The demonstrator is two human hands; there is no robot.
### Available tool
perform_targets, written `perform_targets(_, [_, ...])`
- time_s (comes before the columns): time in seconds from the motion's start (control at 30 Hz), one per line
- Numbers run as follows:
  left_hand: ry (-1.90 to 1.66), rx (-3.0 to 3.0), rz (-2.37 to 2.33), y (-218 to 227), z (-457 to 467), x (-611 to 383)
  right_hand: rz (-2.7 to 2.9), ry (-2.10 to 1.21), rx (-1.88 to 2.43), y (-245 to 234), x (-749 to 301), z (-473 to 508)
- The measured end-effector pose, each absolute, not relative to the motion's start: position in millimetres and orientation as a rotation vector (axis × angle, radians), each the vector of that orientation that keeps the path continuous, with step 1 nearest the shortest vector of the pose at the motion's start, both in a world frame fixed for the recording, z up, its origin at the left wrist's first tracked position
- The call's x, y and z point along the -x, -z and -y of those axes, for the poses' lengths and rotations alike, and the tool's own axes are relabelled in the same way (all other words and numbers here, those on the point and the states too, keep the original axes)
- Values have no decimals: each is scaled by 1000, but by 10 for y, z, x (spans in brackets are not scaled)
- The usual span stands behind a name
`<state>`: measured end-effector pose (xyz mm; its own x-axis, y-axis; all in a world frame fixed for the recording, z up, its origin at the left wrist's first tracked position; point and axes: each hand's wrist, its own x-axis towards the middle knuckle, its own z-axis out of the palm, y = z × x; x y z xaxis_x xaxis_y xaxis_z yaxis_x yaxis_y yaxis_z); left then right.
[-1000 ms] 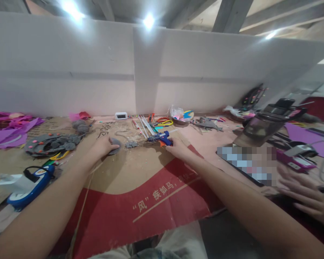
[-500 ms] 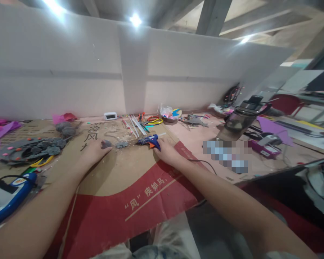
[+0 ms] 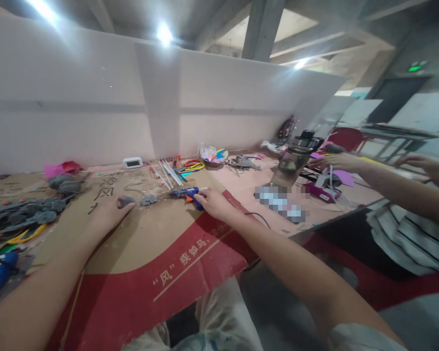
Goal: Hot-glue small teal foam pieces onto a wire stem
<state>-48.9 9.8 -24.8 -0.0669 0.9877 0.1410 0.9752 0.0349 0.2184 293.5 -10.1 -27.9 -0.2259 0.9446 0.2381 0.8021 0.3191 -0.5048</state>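
Observation:
My left hand [image 3: 109, 213] is closed over a small grey rounded piece [image 3: 126, 201], possibly felt, low above the cardboard sheet [image 3: 146, 243]. In my right hand [image 3: 216, 205] is the handle of a blue glue gun [image 3: 185, 193] with an orange trigger, its nozzle end pointing left. A grey flat scrap [image 3: 149, 200] lies on the cardboard between my two hands. Behind it are several glue sticks [image 3: 171, 173] and a pair of yellow-handled scissors [image 3: 194, 166].
A grey pile of cut pieces [image 3: 25, 214] lies at left with yellow-handled scissors [image 3: 27, 235]. At the back stand a small white clock [image 3: 132, 163] and a bowl [image 3: 214, 158]. A dark bottle [image 3: 290, 158] and purple box [image 3: 322, 192] are at right, near another person's arm [image 3: 380, 183].
The view has turned to the right, so things appear farther left. Another person's arms have come into view at the right. Both my hands keep their holds.

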Motion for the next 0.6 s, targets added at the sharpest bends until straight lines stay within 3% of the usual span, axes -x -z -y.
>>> perform_targets(0.3, [-311,-2096,-2197,210,-118,467,1888,-255,1544,158,-3493,278])
perform_targets(0.6, [-251,-2108,-2159,147,-88,421,1479,107,1707,144,-4658,675])
